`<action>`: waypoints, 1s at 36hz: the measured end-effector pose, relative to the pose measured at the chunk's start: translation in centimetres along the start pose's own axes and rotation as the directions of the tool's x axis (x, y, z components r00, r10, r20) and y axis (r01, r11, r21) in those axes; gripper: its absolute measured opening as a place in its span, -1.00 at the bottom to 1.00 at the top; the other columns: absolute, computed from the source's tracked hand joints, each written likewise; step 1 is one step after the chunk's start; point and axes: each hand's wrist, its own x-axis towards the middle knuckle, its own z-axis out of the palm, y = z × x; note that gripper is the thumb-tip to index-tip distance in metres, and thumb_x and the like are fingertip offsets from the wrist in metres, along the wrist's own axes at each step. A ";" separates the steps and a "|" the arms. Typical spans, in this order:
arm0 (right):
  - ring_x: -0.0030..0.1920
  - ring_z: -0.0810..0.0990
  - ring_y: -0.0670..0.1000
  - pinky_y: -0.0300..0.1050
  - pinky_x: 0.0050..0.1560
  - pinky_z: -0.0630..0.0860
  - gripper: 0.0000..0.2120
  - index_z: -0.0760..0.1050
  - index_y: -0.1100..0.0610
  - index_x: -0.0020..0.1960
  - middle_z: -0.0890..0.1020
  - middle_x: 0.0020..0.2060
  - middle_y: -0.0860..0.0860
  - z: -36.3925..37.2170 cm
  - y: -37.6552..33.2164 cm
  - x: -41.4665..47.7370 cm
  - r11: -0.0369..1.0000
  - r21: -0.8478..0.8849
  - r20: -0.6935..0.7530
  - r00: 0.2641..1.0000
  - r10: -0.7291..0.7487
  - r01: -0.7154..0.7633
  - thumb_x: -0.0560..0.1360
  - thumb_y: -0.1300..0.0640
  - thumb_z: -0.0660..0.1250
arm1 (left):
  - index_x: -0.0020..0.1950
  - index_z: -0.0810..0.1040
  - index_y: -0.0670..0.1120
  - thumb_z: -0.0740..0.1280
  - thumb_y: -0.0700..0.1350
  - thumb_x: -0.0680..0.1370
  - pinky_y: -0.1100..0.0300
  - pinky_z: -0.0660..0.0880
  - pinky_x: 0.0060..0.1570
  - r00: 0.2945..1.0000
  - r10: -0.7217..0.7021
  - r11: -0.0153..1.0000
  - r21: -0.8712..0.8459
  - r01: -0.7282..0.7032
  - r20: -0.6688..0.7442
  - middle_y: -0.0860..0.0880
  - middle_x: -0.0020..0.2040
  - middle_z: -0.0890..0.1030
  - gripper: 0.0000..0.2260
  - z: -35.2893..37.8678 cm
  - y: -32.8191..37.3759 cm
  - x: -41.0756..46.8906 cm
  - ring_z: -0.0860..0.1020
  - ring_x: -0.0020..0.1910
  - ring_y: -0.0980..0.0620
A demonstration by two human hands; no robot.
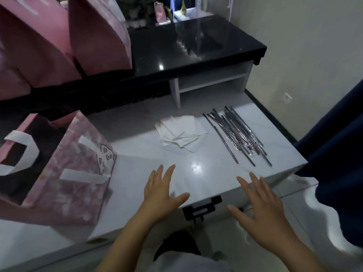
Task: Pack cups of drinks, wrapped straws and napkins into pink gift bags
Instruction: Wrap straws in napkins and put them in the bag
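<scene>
An open pink gift bag with white handles and a cat drawing stands at the left of the white table. A loose pile of white napkins lies mid-table. To its right lies a heap of several silver-wrapped straws. My left hand hovers flat near the table's front edge, fingers spread, holding nothing. My right hand is spread over the front right edge, also holding nothing. No cup of drink is in view.
Two more pink bags stand on a raised black counter at the back left. A small clear holder sits at the counter's far end. A black clasp hangs on the table's front edge. A dark blue curtain hangs at right.
</scene>
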 end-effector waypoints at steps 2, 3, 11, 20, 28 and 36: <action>0.54 -0.37 -0.13 0.06 0.53 -0.18 -0.30 -0.26 -0.48 0.40 -0.30 0.55 -0.24 -0.7 0.8 0.6 1.000 0.027 -0.005 1.000 0.008 -0.008 0.32 -0.55 -0.11 | 0.62 -0.03 0.21 0.36 0.28 0.52 -0.07 -0.02 0.57 0.999 -0.034 0.999 -0.012 0.034 -0.003 0.03 0.66 -0.07 -0.20 -0.2 0.7 0.7 -0.12 0.62 -0.04; 0.54 -0.35 -0.14 0.06 0.53 -0.18 -0.30 -0.23 -0.48 0.41 -0.27 0.56 -0.24 -1.0 1.1 0.8 0.999 0.049 -0.009 1.000 0.013 -0.012 0.32 -0.55 -0.10 | 0.62 0.01 0.19 0.37 0.26 0.52 -0.07 0.02 0.57 0.999 -0.043 0.999 -0.028 0.043 -0.008 0.02 0.65 -0.02 -0.21 -0.4 1.0 1.2 -0.08 0.62 -0.03; 0.57 -0.27 -0.08 0.10 0.53 -0.13 -0.27 -0.08 -0.31 0.55 -0.19 0.58 -0.20 -0.8 2.7 5.3 0.989 0.111 0.079 0.993 0.088 -0.096 0.46 -0.43 0.09 | 0.55 0.31 0.00 0.43 0.11 0.52 0.00 0.23 0.47 0.968 -0.074 0.995 -0.083 0.055 -0.240 -0.04 0.53 0.36 -0.36 -1.4 2.6 10.5 0.26 0.51 -0.08; 0.57 -0.19 -0.09 0.03 0.54 -0.08 -0.34 -0.17 -0.41 0.41 -0.13 0.57 -0.22 -3.2 3.8 9.3 0.989 0.024 0.167 0.976 0.137 -0.143 0.39 -0.47 -0.02 | 0.24 0.53 -0.04 0.51 -0.02 0.47 0.07 0.40 0.27 0.904 -0.124 0.981 -0.186 0.051 -0.408 -0.02 0.39 0.44 -0.62 -0.3 3.6 20.9 0.40 0.35 -0.06; 0.53 0.10 -0.09 0.09 0.53 0.13 -0.46 0.26 -0.27 0.45 0.16 0.53 -0.21 -5.5 2.1 14.0 0.966 0.188 0.150 0.977 0.151 -0.178 0.50 -0.18 0.33 | 0.09 0.59 -0.10 0.35 -0.09 0.61 0.18 0.47 0.10 0.816 -0.193 0.954 -0.300 0.025 -0.545 -0.02 0.29 0.51 -0.88 0.2 2.0 22.0 0.49 0.24 0.01; 0.49 0.21 -0.15 -0.09 0.47 0.19 -0.57 0.36 -0.29 0.33 0.29 0.46 -0.20 -6.9 -0.3 18.8 0.964 0.262 0.122 0.992 0.013 -0.045 0.49 -0.12 0.36 | -0.05 0.58 0.05 0.39 -0.16 0.57 0.43 0.49 0.00 0.767 -0.403 0.753 -0.658 -0.032 -0.499 0.15 0.13 0.58 -0.90 -1.7 2.3 21.6 0.57 0.08 0.20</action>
